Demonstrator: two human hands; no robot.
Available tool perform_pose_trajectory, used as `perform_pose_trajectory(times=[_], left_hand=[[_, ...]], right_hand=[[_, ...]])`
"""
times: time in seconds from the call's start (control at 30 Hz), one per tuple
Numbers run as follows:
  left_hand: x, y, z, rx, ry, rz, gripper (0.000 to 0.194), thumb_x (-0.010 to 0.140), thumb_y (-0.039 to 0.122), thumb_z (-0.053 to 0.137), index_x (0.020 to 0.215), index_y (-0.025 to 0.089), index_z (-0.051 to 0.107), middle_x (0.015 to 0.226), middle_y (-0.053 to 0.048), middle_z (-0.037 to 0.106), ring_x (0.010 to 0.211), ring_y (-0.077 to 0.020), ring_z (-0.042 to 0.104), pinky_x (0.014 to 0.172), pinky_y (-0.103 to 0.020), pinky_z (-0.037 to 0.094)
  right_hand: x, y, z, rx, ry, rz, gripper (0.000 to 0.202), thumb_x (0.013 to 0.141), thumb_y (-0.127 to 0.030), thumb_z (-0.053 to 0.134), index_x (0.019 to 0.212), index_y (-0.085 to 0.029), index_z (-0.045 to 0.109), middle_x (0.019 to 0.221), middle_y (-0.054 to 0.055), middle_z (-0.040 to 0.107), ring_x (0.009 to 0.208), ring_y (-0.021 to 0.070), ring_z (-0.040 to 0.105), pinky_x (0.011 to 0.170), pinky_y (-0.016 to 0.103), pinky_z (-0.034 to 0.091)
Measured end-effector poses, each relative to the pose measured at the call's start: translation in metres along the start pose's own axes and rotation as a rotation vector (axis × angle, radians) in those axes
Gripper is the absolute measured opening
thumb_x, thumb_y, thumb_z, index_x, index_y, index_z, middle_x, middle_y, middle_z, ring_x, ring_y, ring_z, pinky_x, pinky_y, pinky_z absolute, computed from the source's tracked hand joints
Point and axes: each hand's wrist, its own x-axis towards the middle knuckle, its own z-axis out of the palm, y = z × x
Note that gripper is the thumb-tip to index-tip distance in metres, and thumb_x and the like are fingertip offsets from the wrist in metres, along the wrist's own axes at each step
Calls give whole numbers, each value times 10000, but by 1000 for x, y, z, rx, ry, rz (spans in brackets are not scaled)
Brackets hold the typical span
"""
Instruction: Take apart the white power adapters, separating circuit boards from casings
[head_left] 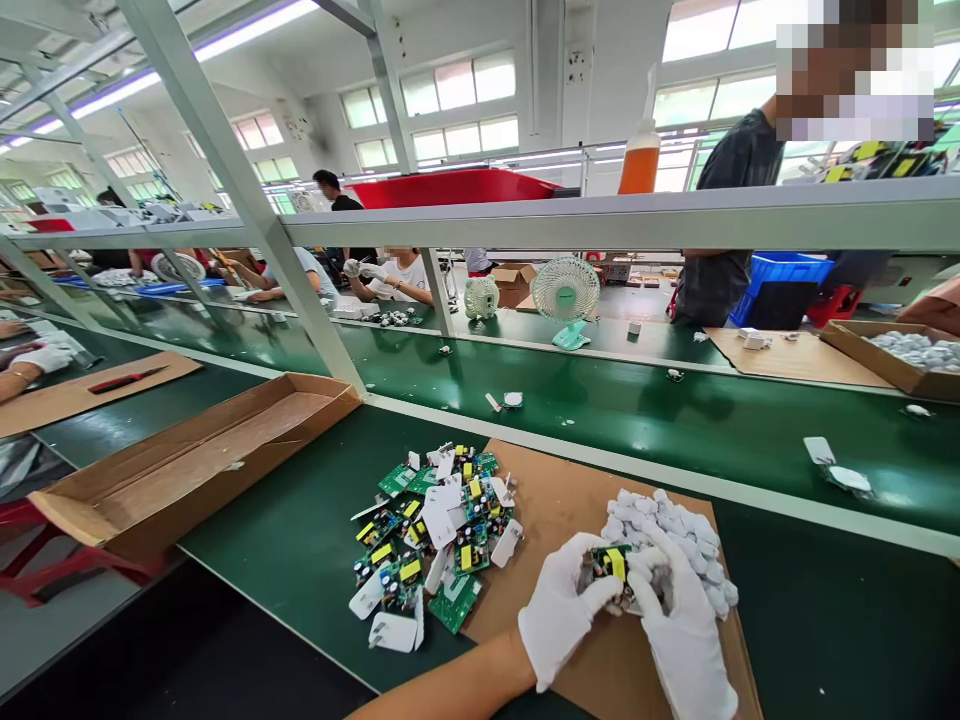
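Observation:
My left hand (560, 605), in a white glove, grips a small green circuit board (609, 565) with a yellow component on it. My right hand (679, 625), gloved too, is closed at the board's right side; its fingertips hide whatever they pinch there. Just behind my right hand lies a heap of small white pieces (686, 530) on a cardboard sheet (551, 490). To the left of my hands sits a pile of circuit boards (409, 530) with yellow parts and white plug casings, partly on the cardboard and partly on the green table.
A long open cardboard box (225, 440) stands at the left. Beyond the white edge strip, a green conveyor belt (435, 375) carries scattered small parts (851, 478). A metal shelf beam (525, 225) crosses above it. A fan (566, 295) and several people are farther back.

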Motion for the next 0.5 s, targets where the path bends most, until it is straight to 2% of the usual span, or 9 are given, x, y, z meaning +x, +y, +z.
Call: perform_pose_trajectory(times=[0.07,0.13,0.23,0.33,0.4,0.5], left_hand=[[-1,0,1,9,3,18,417,703,426,725,970,165,539,845,-5,589,690,-108,555,628,-237,515],[-1,0,0,11,1,19,403,715,413,717,976,164,538,843,-4,591,679,-103,555,638,-237,511],[0,0,-1,19,12,11,371,734,392,701,973,163,534,831,-2,592,668,-103,553,639,-242,507],[1,-1,-3,61,49,31,326,737,357,695,947,160,543,837,-12,595,738,-129,564,662,-245,504],[1,-2,-5,94,53,37,302,746,335,681,956,159,552,851,-20,601,768,-143,568,687,-256,504],[1,-5,-7,147,41,49,287,773,309,644,1005,164,560,864,-23,606,737,-139,567,703,-270,498]], right_hand=[[-2,4,0,63,-14,55,249,846,-299,588,1078,-209,579,988,78,664,931,230,654,818,381,570],[-2,7,-1,75,-61,36,186,839,-321,602,981,-201,600,1001,92,664,898,234,662,789,388,579],[1,9,-4,28,-100,-84,208,825,-295,628,1009,-198,614,1008,93,673,941,243,646,827,406,563],[5,3,-7,-15,-80,-182,191,869,-234,563,1044,-212,639,1059,86,660,1018,225,611,925,412,512],[6,-2,-8,-23,-73,-180,182,879,-219,546,1023,-213,657,1051,84,655,1008,214,612,941,405,502],[6,-5,-7,-16,-84,-118,157,857,-246,581,985,-192,655,999,90,676,941,217,644,849,367,553]])
